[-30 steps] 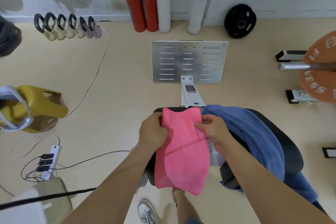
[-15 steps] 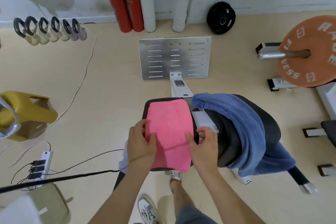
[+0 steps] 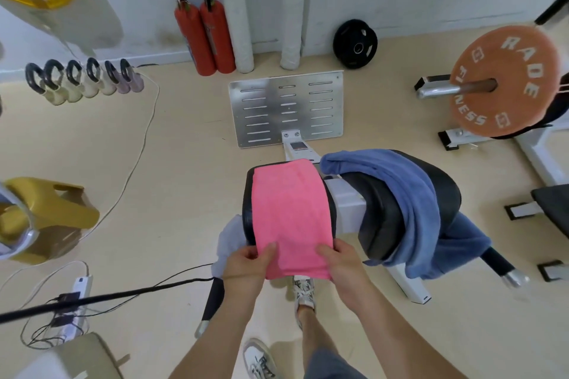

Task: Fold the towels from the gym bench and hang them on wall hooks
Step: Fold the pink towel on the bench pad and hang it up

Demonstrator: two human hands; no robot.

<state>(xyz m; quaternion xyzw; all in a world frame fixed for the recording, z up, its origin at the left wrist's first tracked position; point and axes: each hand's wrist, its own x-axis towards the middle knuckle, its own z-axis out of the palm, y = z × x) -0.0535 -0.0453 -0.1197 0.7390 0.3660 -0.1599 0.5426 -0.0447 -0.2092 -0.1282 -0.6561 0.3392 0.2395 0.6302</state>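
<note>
- The pink towel [image 3: 291, 215] lies flat across the near black pad of the surface [image 3: 248, 212]. It is already narrowed to a strip, and its near edge hangs just over the pad's front.
- Our left grip [image 3: 246, 266] pinches the near left corner, thumb on top. Our right grip [image 3: 341, 264] pinches the near right corner the same way (the fingers under the cloth are hidden).
- We judge the step in hand to be the next fold: the near edge carried up and over to meet the far edge.
- To do it well, we should lift both corners together and level, drawing the edge lightly taut so the cloth neither sags nor skews.
- A clear lift before travelling forward should stop the pad from dragging the lower layer out of line.
- We then lay corner on corner and smooth outward from the crease.
- The blue towel [image 3: 409, 194] drapes unfolded over the pad to the right, and a pale cloth [image 3: 228, 240] hangs at the left edge. No wall hooks are in view.
</note>
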